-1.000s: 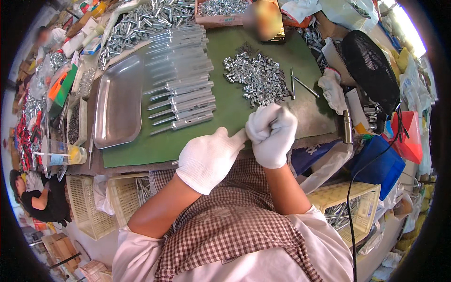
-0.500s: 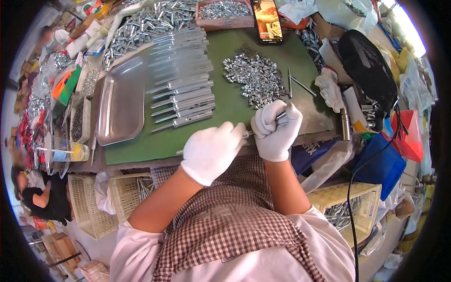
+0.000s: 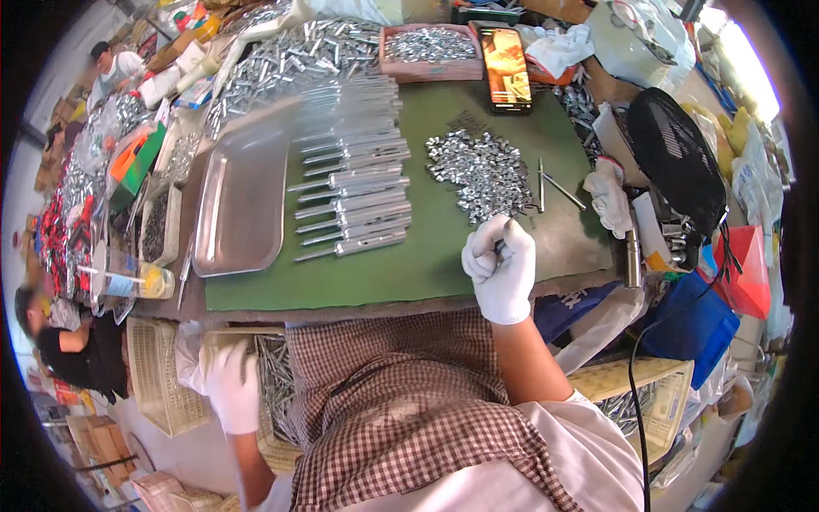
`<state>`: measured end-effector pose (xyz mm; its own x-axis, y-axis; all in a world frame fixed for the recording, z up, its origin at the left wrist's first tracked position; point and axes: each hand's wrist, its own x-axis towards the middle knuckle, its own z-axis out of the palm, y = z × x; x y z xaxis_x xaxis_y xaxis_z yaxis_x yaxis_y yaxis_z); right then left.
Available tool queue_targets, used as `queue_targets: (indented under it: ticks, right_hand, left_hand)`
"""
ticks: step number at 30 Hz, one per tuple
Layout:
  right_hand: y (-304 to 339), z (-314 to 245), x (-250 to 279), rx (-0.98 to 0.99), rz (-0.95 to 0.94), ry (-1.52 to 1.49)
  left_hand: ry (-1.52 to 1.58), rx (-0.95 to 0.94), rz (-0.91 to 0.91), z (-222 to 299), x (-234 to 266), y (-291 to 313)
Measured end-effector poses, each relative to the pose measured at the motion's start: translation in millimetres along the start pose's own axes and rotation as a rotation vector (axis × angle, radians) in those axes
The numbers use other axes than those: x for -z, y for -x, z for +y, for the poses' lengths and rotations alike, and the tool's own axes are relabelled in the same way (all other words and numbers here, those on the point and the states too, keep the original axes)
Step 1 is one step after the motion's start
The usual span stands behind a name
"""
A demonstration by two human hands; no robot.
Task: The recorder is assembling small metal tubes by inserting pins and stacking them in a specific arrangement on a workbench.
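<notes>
My left hand (image 3: 232, 388), in a white glove, is down over a cream plastic crate (image 3: 223, 340) below the table's front edge. Its fingers are stretched out, with nothing visible in them. Metal rods (image 3: 275, 375) lie in that crate beside the hand. My right hand (image 3: 502, 271), also gloved, is closed at the near edge of a pile of small metal nut-like pieces (image 3: 486, 175). Whatever its curled fingers hold is mostly hidden. Several metal rods with thin tips (image 3: 358, 229) lie in a row on the green mat (image 3: 341, 286).
An oblong metal tray (image 3: 243, 200) is left of the row. Two thin metal pins (image 3: 561, 192) lie right of the pile. A phone (image 3: 507, 72) and a pink box (image 3: 429, 70) stand at the back. A black mesh cover (image 3: 674, 149) and a cable (image 3: 636, 375) are on the right.
My left hand has left the metal rod near my right hand and dropped down left to the crate. The rod no longer shows. My right hand stays closed near the pile.
</notes>
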<state>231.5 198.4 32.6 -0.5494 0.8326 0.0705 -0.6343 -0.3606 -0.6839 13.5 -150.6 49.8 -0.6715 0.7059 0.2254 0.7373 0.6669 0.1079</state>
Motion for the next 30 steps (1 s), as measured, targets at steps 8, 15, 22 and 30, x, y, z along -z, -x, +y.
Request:
queue_targets:
  ticks: [8, 15, 22, 30]
  right_hand:
    - [-3.9, -4.8, -23.6, -0.09, 0.021, 0.554]
    - [-0.8, -0.2, -19.7, -0.086, 0.029, 0.645]
    - [-0.9, 4.0, -16.8, -0.043, -0.024, 0.653]
    - [15.3, -16.8, -34.4, -0.129, 0.07, 0.655]
  left_hand:
    - [0.3, -0.592, 0.298, 161.3, -5.5, -150.2]
    - [0.17, -0.656, 0.198, 185.5, -29.0, -225.4]
    - [0.294, -0.588, 0.118, 174.9, -48.3, -237.3]
    - [0.214, -0.743, -0.104, 205.0, 16.4, -184.8]
